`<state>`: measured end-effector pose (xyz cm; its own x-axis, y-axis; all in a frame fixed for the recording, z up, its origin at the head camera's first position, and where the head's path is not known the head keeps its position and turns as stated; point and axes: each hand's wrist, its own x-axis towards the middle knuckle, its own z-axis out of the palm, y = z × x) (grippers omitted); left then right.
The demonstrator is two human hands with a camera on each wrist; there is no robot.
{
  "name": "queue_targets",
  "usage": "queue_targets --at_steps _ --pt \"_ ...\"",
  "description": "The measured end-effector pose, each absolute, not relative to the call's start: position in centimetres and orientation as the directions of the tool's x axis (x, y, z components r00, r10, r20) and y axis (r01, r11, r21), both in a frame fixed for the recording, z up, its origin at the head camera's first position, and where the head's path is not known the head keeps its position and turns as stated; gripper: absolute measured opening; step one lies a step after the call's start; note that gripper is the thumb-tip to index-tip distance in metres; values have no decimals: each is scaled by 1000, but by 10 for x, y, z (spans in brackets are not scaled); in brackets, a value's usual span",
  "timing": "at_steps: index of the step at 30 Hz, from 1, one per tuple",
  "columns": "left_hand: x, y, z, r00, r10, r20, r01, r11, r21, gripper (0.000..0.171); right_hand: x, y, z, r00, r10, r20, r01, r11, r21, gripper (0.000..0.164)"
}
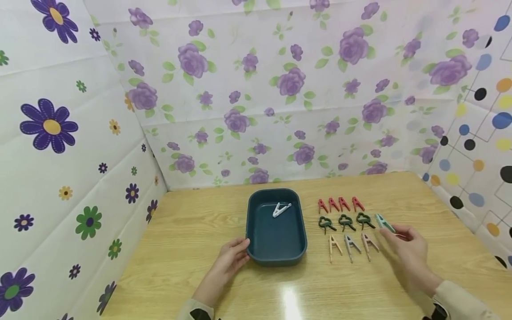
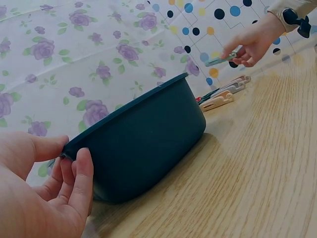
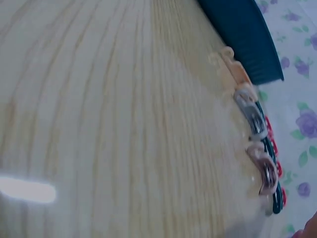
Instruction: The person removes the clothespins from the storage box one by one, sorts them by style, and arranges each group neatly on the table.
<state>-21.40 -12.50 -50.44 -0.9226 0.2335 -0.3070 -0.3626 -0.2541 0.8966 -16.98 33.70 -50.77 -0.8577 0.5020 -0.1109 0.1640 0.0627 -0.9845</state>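
My left hand [image 1: 230, 258] pinches the near left rim of a dark teal plastic basin [image 1: 277, 262], thumb on top and fingers curled below in the left wrist view. Inside the basin lies a white clothespin [image 1: 280, 209]. My right hand [image 1: 409, 250] holds a mint-green clothespin [image 1: 385, 223] between thumb and fingers, at the right end of the rows of clips. In the left wrist view this clothespin [image 2: 221, 60] appears raised above the table. Only a bit of the right hand shows at the lower right corner of the right wrist view.
Right of the basin lie several red clips [image 1: 334, 204] in a back row, three dark green clips [image 1: 346, 222] in the middle, and peach [image 1: 334, 246], grey-blue [image 1: 352, 246] and pinkish [image 1: 369, 244] clothespins in front. Patterned cloth walls [image 1: 256, 111] enclose the wooden table [image 1: 192, 222].
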Motion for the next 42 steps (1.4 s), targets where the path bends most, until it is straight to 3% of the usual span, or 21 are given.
queue_targets --at_steps 4,8,15,22,27,34,42 --pt "-213 -126 -505 -924 234 -302 -358 -253 899 10 -172 347 -514 -838 519 -169 275 133 -952 35" --pt "-213 -127 -506 -924 239 -300 -358 -259 897 9 -174 357 -517 -837 501 -220 372 227 -900 46" --pt "-215 -128 -507 -921 247 -300 -361 -256 897 11 -180 371 -517 -885 414 -213 400 443 -802 62" --pt "-216 -127 -507 -923 233 -306 -361 -254 897 12 -182 376 -512 -947 293 -132 301 663 -686 67" --pt "-214 -127 -507 -922 230 -311 -365 -256 895 10 -185 369 -507 -956 291 -24 228 693 -684 66" --pt "-213 -127 -505 -922 229 -312 -366 -257 894 10 -203 344 -491 -944 236 231 7 714 -700 42" --pt "-214 -127 -505 -924 218 -315 -366 -255 895 7 -234 304 -478 -952 102 290 -150 669 -728 36"
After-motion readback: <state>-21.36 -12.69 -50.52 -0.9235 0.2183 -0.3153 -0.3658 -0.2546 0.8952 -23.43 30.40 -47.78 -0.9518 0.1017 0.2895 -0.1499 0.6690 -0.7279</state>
